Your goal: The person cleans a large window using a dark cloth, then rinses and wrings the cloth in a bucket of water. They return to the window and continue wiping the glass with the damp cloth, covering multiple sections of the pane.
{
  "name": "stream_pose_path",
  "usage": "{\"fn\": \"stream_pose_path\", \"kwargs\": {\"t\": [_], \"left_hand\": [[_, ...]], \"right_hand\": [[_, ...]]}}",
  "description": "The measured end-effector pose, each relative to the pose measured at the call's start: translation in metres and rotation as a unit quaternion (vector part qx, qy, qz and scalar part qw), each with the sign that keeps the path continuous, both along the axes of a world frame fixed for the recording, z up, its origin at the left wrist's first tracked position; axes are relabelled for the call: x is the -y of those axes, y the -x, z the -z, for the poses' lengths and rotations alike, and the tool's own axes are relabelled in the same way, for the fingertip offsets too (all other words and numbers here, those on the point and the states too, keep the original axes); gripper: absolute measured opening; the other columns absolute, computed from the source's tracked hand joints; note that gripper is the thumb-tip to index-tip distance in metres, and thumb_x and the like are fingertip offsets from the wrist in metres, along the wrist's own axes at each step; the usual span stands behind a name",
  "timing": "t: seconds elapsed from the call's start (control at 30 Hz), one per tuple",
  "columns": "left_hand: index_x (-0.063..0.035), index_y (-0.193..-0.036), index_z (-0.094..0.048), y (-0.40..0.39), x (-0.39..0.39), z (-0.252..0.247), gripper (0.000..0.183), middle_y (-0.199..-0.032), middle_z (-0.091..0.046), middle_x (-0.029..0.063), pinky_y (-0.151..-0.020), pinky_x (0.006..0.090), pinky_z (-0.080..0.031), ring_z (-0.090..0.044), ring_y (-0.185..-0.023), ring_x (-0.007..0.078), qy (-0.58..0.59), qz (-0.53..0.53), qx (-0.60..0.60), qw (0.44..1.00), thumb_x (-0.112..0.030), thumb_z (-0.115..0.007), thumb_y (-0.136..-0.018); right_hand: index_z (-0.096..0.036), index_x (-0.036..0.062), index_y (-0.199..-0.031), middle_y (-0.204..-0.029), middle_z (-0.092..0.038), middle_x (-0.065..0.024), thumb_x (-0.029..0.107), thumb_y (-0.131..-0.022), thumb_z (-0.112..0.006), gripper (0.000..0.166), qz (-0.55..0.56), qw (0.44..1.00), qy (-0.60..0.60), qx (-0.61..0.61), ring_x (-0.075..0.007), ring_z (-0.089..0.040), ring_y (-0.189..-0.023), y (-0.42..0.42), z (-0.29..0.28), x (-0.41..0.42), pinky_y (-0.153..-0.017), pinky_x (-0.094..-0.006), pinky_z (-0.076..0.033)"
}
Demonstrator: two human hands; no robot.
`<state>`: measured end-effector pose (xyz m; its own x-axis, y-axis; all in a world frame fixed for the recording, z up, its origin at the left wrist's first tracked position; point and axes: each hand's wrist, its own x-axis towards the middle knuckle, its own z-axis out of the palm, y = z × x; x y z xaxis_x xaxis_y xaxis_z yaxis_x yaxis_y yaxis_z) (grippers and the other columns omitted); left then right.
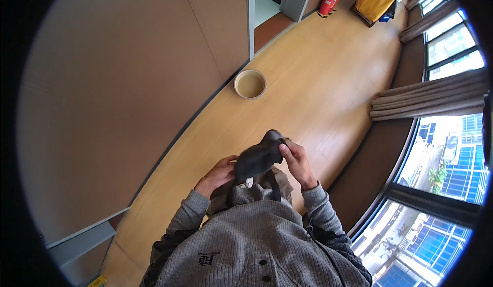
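Note:
A dark grey, soft-looking item [256,160], perhaps a fabric pouch or bag, is held up in front of my waist. My right hand [296,161] pinches its upper right edge between thumb and fingers, near a dark strap or loop. At its lower left side is my left hand [221,173], with the fingertips hidden behind the item, so its grip is not clear. A small white piece [249,182] shows just under the item, against my clothes.
On the wood floor by the left wall stands a round basin [250,84] of yellowish liquid. Farther off are a doorway, red fire extinguishers [328,2] and a yellow cart bag [374,1]. Windows with curtains [427,94] line the right side.

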<state>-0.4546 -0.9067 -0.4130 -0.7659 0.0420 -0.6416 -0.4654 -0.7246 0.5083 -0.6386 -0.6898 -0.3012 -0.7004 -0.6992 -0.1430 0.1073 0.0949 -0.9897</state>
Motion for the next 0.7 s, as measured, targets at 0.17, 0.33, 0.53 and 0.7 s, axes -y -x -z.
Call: {"fn": "stream_pose_path", "kwargs": {"t": [0.17, 0.33, 0.53, 0.7], "left_hand": [[-0.0076, -0.126, -0.063, 0.089, -0.012, -0.045, 0.028, -0.114, -0.069, 0.0037, -0.086, 0.0279, -0.056, -0.067, -0.096, 0.0119, -0.07, 0.152, -0.005, 0.986, -0.022, -0.057, -0.103], [-0.0048, -0.132, -0.061, 0.157, 0.018, -0.069, 0.036, -0.123, -0.068, 0.0033, -0.092, 0.0277, -0.053, -0.065, -0.105, 0.0115, -0.008, 0.182, 0.055, 0.982, -0.022, -0.063, -0.1], [-0.001, -0.136, -0.056, 0.245, 0.091, -0.015, 0.045, -0.126, -0.066, 0.0071, -0.095, 0.0294, -0.053, -0.065, -0.11, 0.0151, -0.044, 0.146, 0.023, 0.988, -0.008, -0.07, -0.093], [0.0002, -0.135, -0.055, 0.285, 0.141, 0.065, 0.043, -0.124, -0.067, 0.0129, -0.1, 0.0377, -0.053, -0.067, -0.111, 0.0222, 0.279, 0.071, -0.073, 0.955, -0.014, -0.066, -0.096]], "right_hand": [[-0.053, 0.0014, -0.085, -0.076, -0.045, 0.0037, 0.03, -0.108, -0.054, 0.037, -0.094, 0.995, -0.004, 0.026, -0.0082, -0.043, -0.075, 0.098, 0.005, 0.025, -0.068, -0.0262, -0.04], [-0.053, -0.0006, -0.087, -0.078, -0.045, 0.0032, 0.03, -0.108, -0.054, 0.037, -0.141, 0.988, -0.028, 0.06, -0.0076, -0.042, -0.078, 0.166, 0.005, 0.07, -0.07, -0.026, -0.041], [-0.051, -0.0024, -0.088, -0.073, -0.041, -0.0001, 0.024, -0.107, -0.056, 0.032, -0.145, 0.984, -0.075, 0.067, -0.0092, -0.041, -0.073, 0.253, 0.023, 0.13, -0.064, -0.0307, -0.04], [-0.053, -0.0015, -0.087, -0.073, -0.04, -0.002, 0.018, -0.105, -0.057, 0.027, -0.206, 0.956, -0.207, 0.024, -0.0099, -0.039, -0.075, 0.321, 0.026, 0.183, -0.066, -0.0316, -0.039]]}}
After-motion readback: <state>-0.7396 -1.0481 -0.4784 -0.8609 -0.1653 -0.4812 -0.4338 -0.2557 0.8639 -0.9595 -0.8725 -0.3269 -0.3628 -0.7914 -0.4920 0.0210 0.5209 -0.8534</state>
